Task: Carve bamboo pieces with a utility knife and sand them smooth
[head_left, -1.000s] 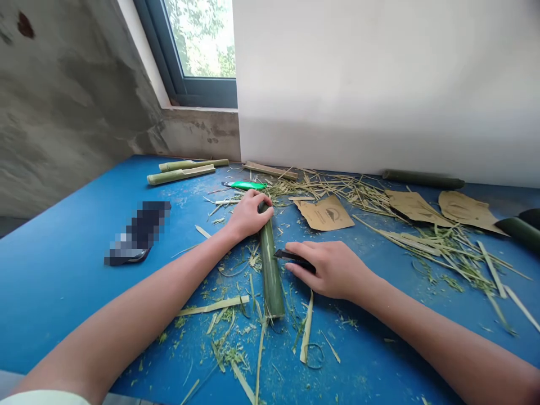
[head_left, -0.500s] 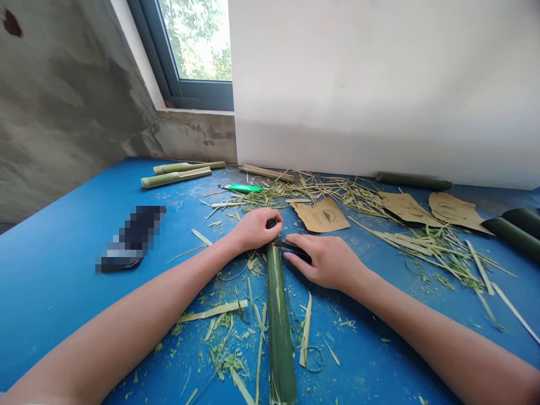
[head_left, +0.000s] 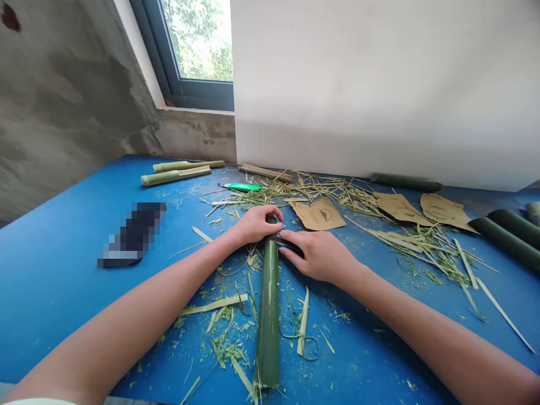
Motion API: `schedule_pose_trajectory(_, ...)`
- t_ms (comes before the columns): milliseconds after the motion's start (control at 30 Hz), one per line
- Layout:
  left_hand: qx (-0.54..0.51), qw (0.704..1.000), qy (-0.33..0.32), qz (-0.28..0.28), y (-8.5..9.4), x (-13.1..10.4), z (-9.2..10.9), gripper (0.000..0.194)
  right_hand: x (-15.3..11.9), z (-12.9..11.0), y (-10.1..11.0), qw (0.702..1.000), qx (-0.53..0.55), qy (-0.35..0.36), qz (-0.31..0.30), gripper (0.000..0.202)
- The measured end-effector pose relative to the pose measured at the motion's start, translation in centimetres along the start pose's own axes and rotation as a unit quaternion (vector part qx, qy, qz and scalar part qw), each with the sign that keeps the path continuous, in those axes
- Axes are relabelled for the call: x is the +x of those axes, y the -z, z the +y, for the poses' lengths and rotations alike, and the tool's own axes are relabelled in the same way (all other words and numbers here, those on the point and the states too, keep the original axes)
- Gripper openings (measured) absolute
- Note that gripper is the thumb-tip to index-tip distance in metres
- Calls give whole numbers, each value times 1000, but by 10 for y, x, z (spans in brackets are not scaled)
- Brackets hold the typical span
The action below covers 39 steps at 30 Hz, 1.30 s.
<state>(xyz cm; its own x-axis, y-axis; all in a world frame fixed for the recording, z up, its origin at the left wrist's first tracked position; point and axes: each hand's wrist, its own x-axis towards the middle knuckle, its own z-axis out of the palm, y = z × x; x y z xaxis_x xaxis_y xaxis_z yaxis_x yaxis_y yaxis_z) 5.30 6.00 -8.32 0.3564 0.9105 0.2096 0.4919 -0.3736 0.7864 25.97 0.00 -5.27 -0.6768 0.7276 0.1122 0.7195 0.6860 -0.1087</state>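
Note:
A green bamboo stalk [head_left: 269, 315] lies lengthwise before me on the blue table, its near end frayed. My left hand [head_left: 257, 222] is closed round the stalk's far end, thumb and fingers curled over it. In my right hand [head_left: 318, 253] is a dark-handled knife [head_left: 291, 246], its tip touching the stalk just on the near side of my left fingers. Most of the blade is hidden. Pale bamboo slivers and green shavings [head_left: 228, 337] lie on both sides of the stalk.
Beyond my hands lie a green utility knife [head_left: 241, 187], brown paper pieces [head_left: 318, 215] and a heap of bamboo strips [head_left: 350, 194]. Cut bamboo pieces [head_left: 177, 175] are at the back left, more stalks [head_left: 512, 242] at the right. A blurred dark object [head_left: 137, 233] rests at left.
The bamboo's near end has swung left and its frayed edge now shows. My right hand with the knife has shifted slightly left and away from me. My left hand keeps its hold.

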Motion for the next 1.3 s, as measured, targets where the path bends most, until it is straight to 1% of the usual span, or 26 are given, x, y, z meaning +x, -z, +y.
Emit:
schedule_pose_trajectory(100, -12, 1000, 9, 12, -1, 1, 0, 20, 0, 4, 0, 1000, 7, 11, -4, 32)
schedule_pose_trajectory(233, -8, 1000, 14, 9, -1, 2, 1, 23, 0, 9, -1, 999, 30, 23, -12, 33)
schedule_pose_trajectory(533, -20, 1000, 9, 10, -1, 0, 4, 20, 0, 18, -3, 996, 64, 53, -22, 35)
schedule_pose_trajectory(633, -17, 1000, 14, 11, -1, -2, 5, 18, -3, 15, -1, 994, 75, 66, -32, 34)
schedule_pose_trajectory(767, -14, 1000, 4, 11, -1, -3, 4, 16, -15, 0, 3, 986, 98, 109, -74, 30)
schedule_pose_trajectory(867, -12, 1000, 0, 13, -1, -3, 3, 15, -22, -8, 4, 988, 82, 109, -79, 31)
schedule_pose_trajectory(967, -15, 1000, 1, 20, 0, -2, 1, 15, -20, -7, 3, 988, 68, 115, -75, 31)
schedule_pose_trajectory(1067, -7, 998, 19, 56, 1, 1, -1, 14, -14, -4, 3, 992, 59, 96, -57, 30)
schedule_pose_trajectory(1167, 30, 995, 33, 90, 3, 3, -2, 12, -9, -2, 1, 995, 55, 74, -43, 31)
schedule_pose_trajectory(1233, 54, 994, 31, 85, 4, 4, -2, 15, -8, -3, 0, 995, 55, 69, -42, 31)
schedule_pose_trajectory(1300, 71, 995, 21, 63, 4, 4, -2, 20, -9, -5, -1, 995, 56, 65, -42, 30)
